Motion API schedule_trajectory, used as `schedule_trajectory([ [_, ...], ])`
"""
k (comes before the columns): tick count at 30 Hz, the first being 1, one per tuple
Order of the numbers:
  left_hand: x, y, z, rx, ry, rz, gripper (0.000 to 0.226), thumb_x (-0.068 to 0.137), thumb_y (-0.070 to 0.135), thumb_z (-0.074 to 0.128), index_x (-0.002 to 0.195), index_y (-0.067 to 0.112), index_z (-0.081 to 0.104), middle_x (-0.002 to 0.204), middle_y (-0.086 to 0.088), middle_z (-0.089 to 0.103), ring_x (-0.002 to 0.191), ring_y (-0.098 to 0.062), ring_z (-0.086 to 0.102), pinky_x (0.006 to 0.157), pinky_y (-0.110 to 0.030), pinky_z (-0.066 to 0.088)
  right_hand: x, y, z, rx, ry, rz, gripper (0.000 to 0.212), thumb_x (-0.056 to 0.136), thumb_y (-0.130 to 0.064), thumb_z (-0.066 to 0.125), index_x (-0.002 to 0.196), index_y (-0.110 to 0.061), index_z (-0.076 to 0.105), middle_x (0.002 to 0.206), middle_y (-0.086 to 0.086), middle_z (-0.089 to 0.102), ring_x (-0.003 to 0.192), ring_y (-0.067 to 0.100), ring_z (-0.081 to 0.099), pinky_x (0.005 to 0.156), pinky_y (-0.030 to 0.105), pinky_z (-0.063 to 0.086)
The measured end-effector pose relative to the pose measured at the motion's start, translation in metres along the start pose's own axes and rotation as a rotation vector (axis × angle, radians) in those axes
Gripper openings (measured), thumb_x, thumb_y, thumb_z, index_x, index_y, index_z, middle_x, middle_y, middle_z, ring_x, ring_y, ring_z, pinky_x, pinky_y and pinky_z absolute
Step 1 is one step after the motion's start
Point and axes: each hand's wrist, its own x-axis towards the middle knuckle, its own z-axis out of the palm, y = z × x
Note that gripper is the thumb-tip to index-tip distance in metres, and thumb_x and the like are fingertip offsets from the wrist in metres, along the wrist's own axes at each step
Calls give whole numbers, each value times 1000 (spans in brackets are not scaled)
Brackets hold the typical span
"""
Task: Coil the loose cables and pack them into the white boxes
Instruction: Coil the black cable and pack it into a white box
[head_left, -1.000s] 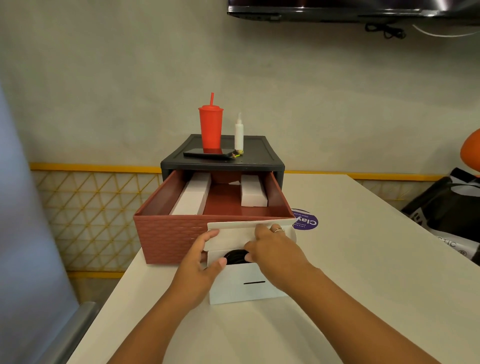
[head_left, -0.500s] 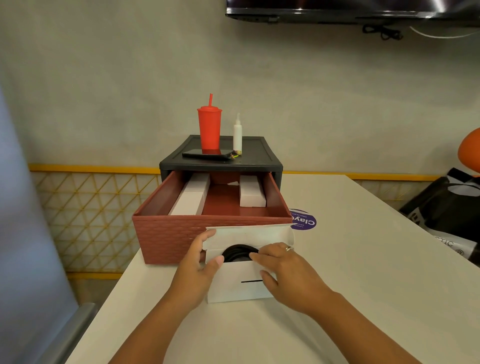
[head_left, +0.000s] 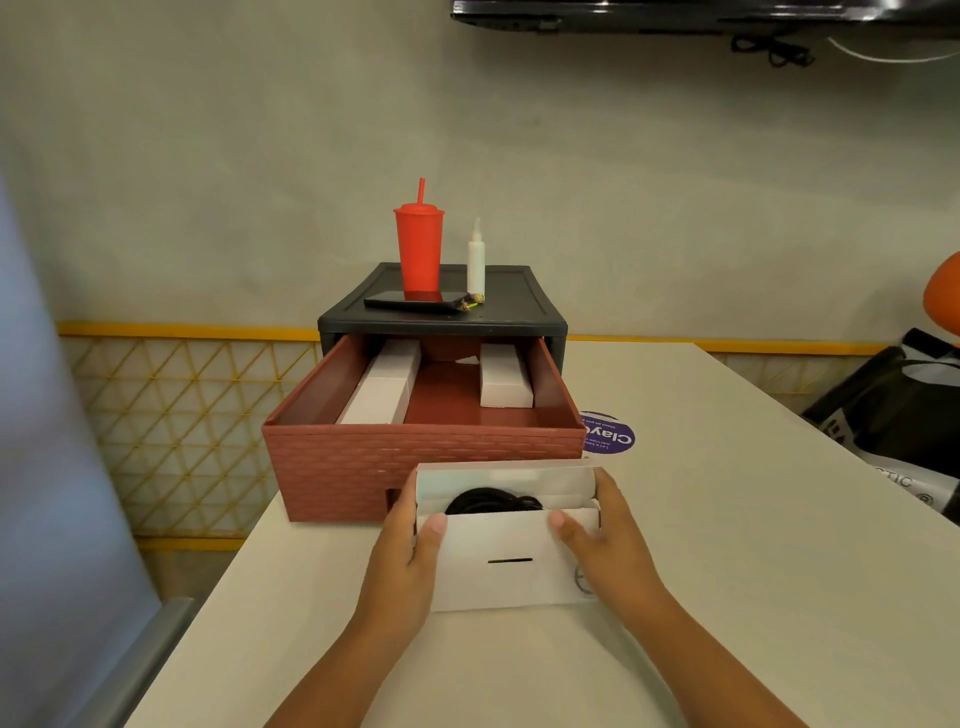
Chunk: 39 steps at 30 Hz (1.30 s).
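Note:
A white box (head_left: 511, 558) stands on the table in front of the pulled-out red drawer (head_left: 363, 467). Its lid flap is up and a coiled black cable (head_left: 491, 501) lies inside. My left hand (head_left: 410, 551) grips the box's left end, thumb on the front wall. My right hand (head_left: 605, 540) holds the right end, thumb on the front wall too. Two closed white boxes lie in the drawer, a long one at the left (head_left: 382, 392) and a shorter one at the right (head_left: 504, 382).
The black drawer cabinet (head_left: 519, 306) carries a red tumbler (head_left: 418, 244), a small white bottle (head_left: 476, 260) and a phone (head_left: 410, 302). A purple round sticker (head_left: 608, 434) lies on the white table (head_left: 727, 519). Black bags (head_left: 898, 415) sit at the right.
My right hand left the lid and the cable and slid to the box's right end. The left hand shifted down the left end. The lid flap now stands open.

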Motion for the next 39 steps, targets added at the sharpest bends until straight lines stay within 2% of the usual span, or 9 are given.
schedule_trajectory([
  [6,-8,-10,0,-10,-20,-112,51,98,23,39,147,28,24,148,10,34,136,-8,32,116,-33,23,-15,16,16,27,33,79,82,67,-67,44,141,-32,33,135,-10,48,123,10,47,104,40,40],
  [12,-10,-9,-1,-63,11,-148,38,97,20,43,135,19,38,134,0,51,122,-15,48,107,-34,36,-22,12,17,180,80,103,34,88,-29,58,117,-30,41,118,-4,58,100,7,57,81,24,49],
  [16,-11,-6,-2,-121,-6,-170,26,99,27,40,125,26,39,115,14,54,104,0,52,83,-9,40,-28,5,17,154,81,32,49,86,-38,54,123,-53,25,122,-21,47,108,-5,49,85,8,41],
  [18,-10,-4,-2,-153,-3,-165,26,96,40,41,119,28,39,108,18,52,97,7,50,74,-4,38,-30,5,17,87,85,-27,55,80,-46,49,126,-57,21,133,-19,42,119,-2,43,100,19,37],
  [21,-10,-5,-2,-165,42,-154,39,80,56,36,109,30,42,103,16,53,94,6,50,75,-7,37,-32,9,17,55,101,-61,44,75,-49,54,115,-50,37,128,-16,48,118,4,48,101,26,40],
  [27,-10,-3,-1,-163,26,-167,26,97,37,41,121,29,37,108,15,54,98,-1,54,82,-21,42,-28,4,16,-7,84,26,79,47,-56,78,113,-28,45,115,-13,54,107,8,52,90,27,45],
  [32,-11,1,0,-165,30,-176,21,96,24,47,115,29,40,101,16,56,88,-2,57,60,-7,45,-24,-1,17,-129,94,-9,68,61,-40,84,113,-34,40,116,-14,45,104,4,47,85,19,38],
  [36,-12,-3,-1,-178,34,-163,30,95,19,50,119,31,39,106,15,57,91,-2,58,64,-9,47,-25,-1,14,-130,0,-17,74,69,-38,78,131,-40,39,124,-14,33,111,0,38,93,16,34],
  [39,-14,-4,-1,-147,21,-125,36,94,15,51,120,34,37,106,18,56,90,0,58,68,-12,48,-28,2,14,-103,-22,-43,61,71,-33,78,116,-49,40,124,-11,33,109,1,38,94,15,36],
])
